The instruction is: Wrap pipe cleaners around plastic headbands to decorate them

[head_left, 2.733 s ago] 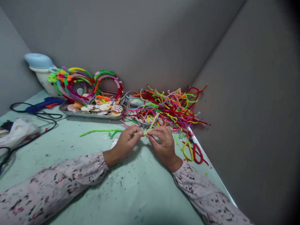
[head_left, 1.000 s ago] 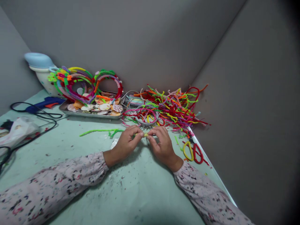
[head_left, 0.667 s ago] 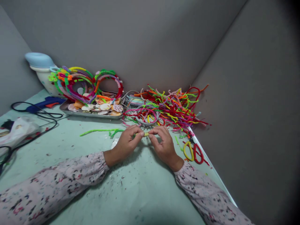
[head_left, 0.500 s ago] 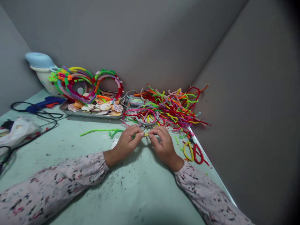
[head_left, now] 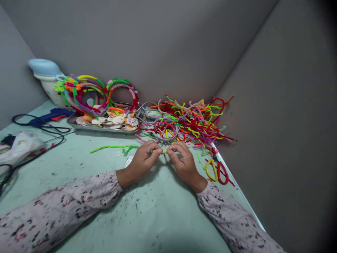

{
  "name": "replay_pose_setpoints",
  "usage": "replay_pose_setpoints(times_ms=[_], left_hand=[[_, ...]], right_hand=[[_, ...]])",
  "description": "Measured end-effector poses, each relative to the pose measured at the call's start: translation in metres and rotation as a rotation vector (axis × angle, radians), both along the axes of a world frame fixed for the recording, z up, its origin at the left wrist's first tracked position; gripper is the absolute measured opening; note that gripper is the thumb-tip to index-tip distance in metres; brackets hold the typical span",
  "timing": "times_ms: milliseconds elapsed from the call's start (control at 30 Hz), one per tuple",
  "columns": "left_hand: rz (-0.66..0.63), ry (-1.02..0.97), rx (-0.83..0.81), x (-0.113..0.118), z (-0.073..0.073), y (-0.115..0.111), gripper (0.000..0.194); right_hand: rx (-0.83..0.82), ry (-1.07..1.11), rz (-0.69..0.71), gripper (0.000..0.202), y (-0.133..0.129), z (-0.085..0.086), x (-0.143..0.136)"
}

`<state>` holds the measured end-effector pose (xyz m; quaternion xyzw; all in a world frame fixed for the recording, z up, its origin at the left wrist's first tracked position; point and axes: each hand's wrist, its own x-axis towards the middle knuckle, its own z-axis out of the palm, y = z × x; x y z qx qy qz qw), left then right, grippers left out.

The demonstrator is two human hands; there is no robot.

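Between my two hands is a short yellow fuzzy piece [head_left: 164,151], its ends hidden by the fingertips. My left hand [head_left: 143,158] pinches its left end between thumb and fingers. The right end is pinched by my right hand [head_left: 183,163]. Just beyond the fingers lie grey wire rings [head_left: 164,131] with pink and red fuzzy stems among them. A green fuzzy stem [head_left: 110,147] stretches left from behind my left hand. To the right of my right hand rest scissors with one yellow and one red handle loop [head_left: 222,173].
A metal tray [head_left: 105,129] holds seashells, with colourful fuzzy headbands [head_left: 89,79] standing on it. Behind right is a heap of coloured stems [head_left: 197,119]. At left are a blue glue gun [head_left: 42,118], black cord, plastic bag [head_left: 25,146] and blue-lidded container [head_left: 51,84].
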<state>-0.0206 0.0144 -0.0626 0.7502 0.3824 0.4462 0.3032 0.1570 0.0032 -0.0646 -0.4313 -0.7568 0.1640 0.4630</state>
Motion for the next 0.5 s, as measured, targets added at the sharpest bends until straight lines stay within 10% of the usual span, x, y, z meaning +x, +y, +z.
replay_pose_setpoints(times_ms=[500], left_hand=[[-0.016,0.009,0.011,0.0006,0.0019,-0.0003,0.023]], right_hand=[[-0.027,0.009,0.009,0.02,0.0005,-0.0021,-0.0003]])
